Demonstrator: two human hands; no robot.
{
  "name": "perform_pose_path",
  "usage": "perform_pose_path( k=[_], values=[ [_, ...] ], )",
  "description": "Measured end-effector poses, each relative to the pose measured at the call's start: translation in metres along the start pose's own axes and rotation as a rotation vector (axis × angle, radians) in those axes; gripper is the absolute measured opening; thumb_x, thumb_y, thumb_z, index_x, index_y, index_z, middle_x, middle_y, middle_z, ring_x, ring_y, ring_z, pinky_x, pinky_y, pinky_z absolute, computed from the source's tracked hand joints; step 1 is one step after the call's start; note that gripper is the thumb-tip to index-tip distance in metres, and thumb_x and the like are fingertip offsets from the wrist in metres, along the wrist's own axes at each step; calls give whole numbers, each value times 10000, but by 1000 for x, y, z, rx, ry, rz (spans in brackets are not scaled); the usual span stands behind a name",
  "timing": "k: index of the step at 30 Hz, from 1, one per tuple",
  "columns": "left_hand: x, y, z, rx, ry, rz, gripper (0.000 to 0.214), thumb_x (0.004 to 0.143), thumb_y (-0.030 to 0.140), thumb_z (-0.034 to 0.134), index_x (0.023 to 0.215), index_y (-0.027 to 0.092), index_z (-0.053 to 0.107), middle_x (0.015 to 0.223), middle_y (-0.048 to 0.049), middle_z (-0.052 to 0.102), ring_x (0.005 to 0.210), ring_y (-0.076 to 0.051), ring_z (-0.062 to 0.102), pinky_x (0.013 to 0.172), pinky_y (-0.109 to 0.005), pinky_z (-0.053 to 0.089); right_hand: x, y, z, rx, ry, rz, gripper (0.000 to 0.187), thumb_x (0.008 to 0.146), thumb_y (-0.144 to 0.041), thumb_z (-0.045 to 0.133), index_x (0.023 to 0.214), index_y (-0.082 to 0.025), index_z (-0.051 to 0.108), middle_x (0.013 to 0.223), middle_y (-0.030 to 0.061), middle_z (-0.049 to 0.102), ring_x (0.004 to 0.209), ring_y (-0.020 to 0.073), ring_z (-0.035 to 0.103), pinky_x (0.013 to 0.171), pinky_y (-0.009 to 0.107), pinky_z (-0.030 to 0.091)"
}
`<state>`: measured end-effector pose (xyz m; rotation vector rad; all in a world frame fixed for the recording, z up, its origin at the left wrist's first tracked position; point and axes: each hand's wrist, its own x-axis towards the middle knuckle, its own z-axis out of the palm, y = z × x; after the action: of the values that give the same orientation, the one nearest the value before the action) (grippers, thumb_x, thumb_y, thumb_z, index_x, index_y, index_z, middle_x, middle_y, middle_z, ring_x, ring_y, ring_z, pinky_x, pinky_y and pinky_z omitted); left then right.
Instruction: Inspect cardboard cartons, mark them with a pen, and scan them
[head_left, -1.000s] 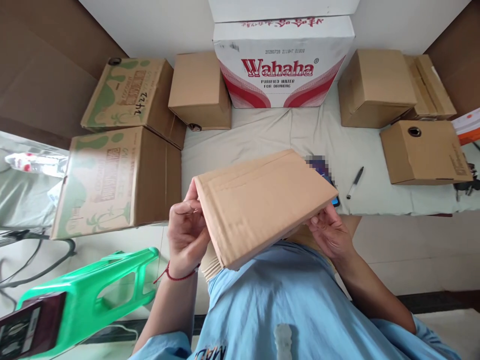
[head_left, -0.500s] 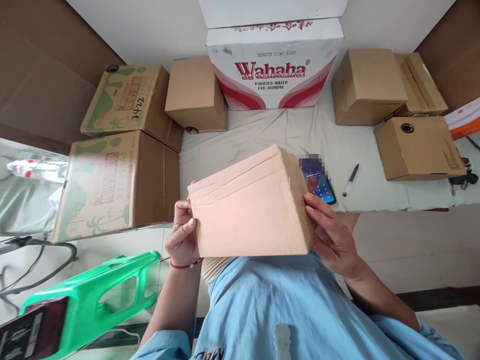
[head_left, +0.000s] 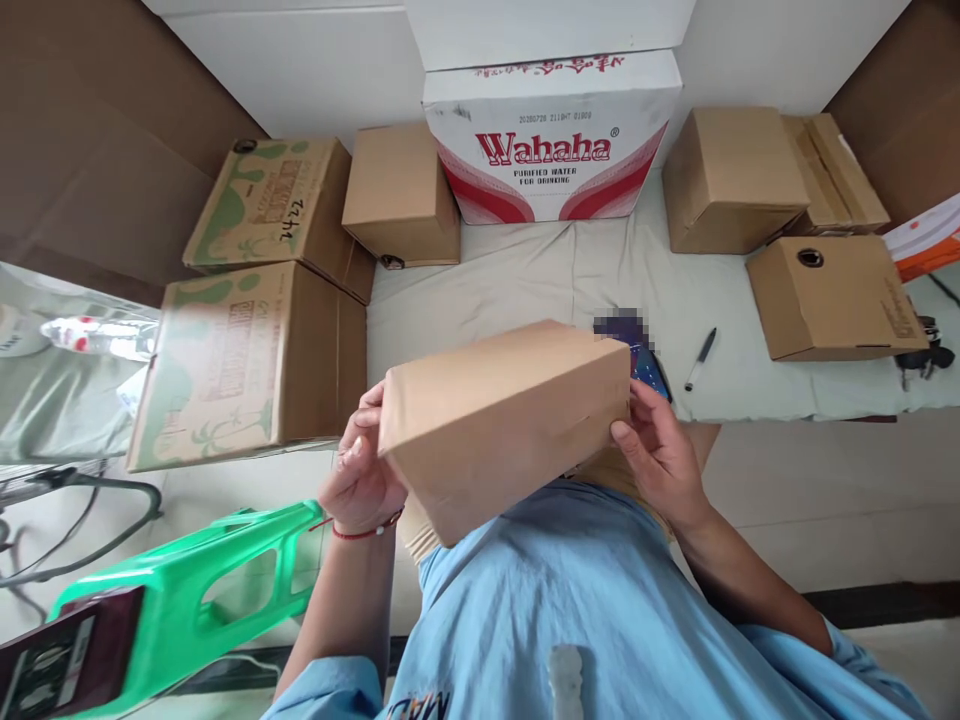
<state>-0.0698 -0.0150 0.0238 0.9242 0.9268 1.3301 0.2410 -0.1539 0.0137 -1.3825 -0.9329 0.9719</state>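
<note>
A plain brown cardboard box (head_left: 510, 430) is held tilted in front of my body, over the near edge of the cloth-covered table. My left hand (head_left: 364, 465) grips its left end, with a red string bracelet at the wrist. At the right end, my right hand (head_left: 660, 445) pinches the box between thumb and fingers. Two faces of the box show, the upper one and the one turned toward me; its far side is hidden. Just behind its right corner lies a phone (head_left: 651, 375), partly covered by the box.
A pen (head_left: 701, 358) lies right of the phone. Printed cartons (head_left: 217, 370) stack at the left, and a white Wahaha carton (head_left: 555, 150) stands at the back. Brown boxes (head_left: 832, 300) stand at the right. A green plastic stool (head_left: 180, 590) is on the floor at lower left.
The box has been turned in my hands, so a different pair of faces now shows. Its right corner covers more of the phone. Both hands stay at its ends.
</note>
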Motion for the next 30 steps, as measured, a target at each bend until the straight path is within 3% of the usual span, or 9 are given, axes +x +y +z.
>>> perform_pose_path(
  k=[4, 9, 12, 15, 17, 19, 22, 26, 30],
  values=[
    [-2, 6, 10, 12, -77, 53, 375, 677, 563, 952, 872, 261, 845, 1365, -107, 697, 1409, -385, 602, 1102, -450, 597, 7, -1, 0, 42, 45, 162, 642, 1073, -577, 663, 1632, -316, 489, 1414, 120, 755, 1167, 281, 785, 878, 457, 737],
    [-16, 20, 16, 83, -169, 105, 659, 631, 545, 1003, 1233, 316, 862, 1619, -83, 609, 1685, -458, 334, 1358, -536, 411, 11, 5, 1, 65, -29, 328, 793, 1030, -630, 682, 1716, -338, 410, 1115, 53, 769, 811, 220, 752, 643, 392, 727],
    [-21, 27, 14, 139, -194, 82, 853, 657, 470, 1038, 1454, 360, 753, 1638, -86, 606, 1622, -463, 443, 1275, -555, 517, 8, 11, 11, 143, -117, 467, 749, 991, -658, 711, 1630, -306, 540, 995, 26, 737, 718, 180, 700, 524, 316, 679],
    [-21, 30, 14, 181, -163, 42, 926, 702, 337, 1047, 1548, 342, 672, 1537, -113, 674, 1459, -403, 621, 1120, -453, 630, 5, 12, 22, 198, -221, 579, 689, 953, -692, 732, 1467, -238, 664, 935, 23, 749, 670, 156, 707, 463, 253, 625],
    [-19, 28, 15, 206, -126, 39, 876, 745, 361, 1034, 1543, 325, 675, 1493, -117, 690, 1414, -350, 648, 1073, -376, 642, 4, 8, 25, 191, -260, 624, 721, 930, -749, 730, 1398, -201, 692, 804, -2, 722, 576, 140, 696, 436, 227, 588],
    [-16, 24, 13, 263, -103, 55, 766, 823, 421, 984, 1524, 317, 691, 1440, -115, 701, 1324, -293, 682, 999, -321, 654, 5, 2, 24, 178, -293, 633, 782, 882, -843, 720, 1282, -171, 727, 710, -18, 684, 501, 129, 673, 401, 207, 542],
    [-13, 18, 10, 405, -133, 24, 616, 914, 445, 901, 1483, 297, 718, 1354, -106, 700, 1187, -235, 713, 951, -308, 659, 7, -4, 18, 164, -367, 619, 834, 841, -934, 680, 1106, -146, 740, 741, 24, 728, 498, 124, 678, 397, 199, 521],
    [-14, 11, 18, 613, -284, -36, 594, 979, 522, 803, 1507, 276, 683, 1556, -154, 605, 1468, -327, 613, 1169, -463, 594, 5, -7, 15, 92, -459, 556, 802, 892, -858, 707, 1252, -142, 712, 958, 99, 820, 595, 144, 749, 507, 245, 607],
    [-23, 2, 37, 989, -342, 120, 615, 1007, 543, 732, 1541, 249, 646, 1682, -186, 502, 1649, -384, 417, 1308, -594, 454, 6, -7, 5, -48, -465, 428, 694, 980, -752, 674, 1347, -165, 726, 1075, 133, 843, 711, 189, 802, 626, 315, 664]
  ],
)
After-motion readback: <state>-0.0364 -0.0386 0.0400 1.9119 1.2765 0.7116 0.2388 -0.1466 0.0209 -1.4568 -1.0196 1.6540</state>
